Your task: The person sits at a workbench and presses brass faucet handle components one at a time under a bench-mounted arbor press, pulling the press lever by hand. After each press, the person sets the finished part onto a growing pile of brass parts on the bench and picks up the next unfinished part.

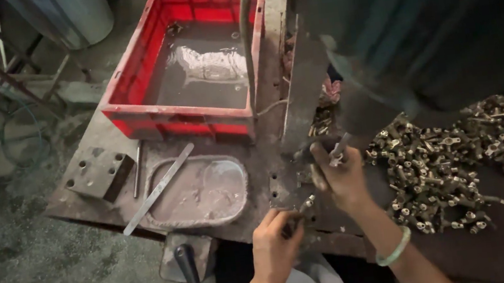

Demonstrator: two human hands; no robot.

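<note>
1. Right hand (343, 175) clasped around a small metal fitting (336, 151), raised just before the dark machine body (347, 86); probably held so to line it up with the fixture (288, 185) below.
2. Left hand (275, 237) pinching a second small fitting (305, 205), near the front edge of the bench (107, 205), just under the right hand; likely kept close as the next piece in turn.
3. Heap of fittings (450, 163) piled at the right end of the bench, touching nothing but the top, within short reach of the right hand.
4. Red crate (135, 114) at the back of the bench, part-filled with murky liquid; set clear of the hands, probably for rinsing or cooling.
5. Shallow oval tray (198, 195) near the front edge, left of the hands, with a flat bar (159, 188) lying slantwise across its rim.
6. Drilled block (99, 175) at the front left corner, well apart from the hands.
7. Black handle (189, 270) jutting out below the front edge, near the left wrist: a snag for a low leftward sweep.
8. Open room: narrow between machine and heap; wider leftward over the tray.
</note>
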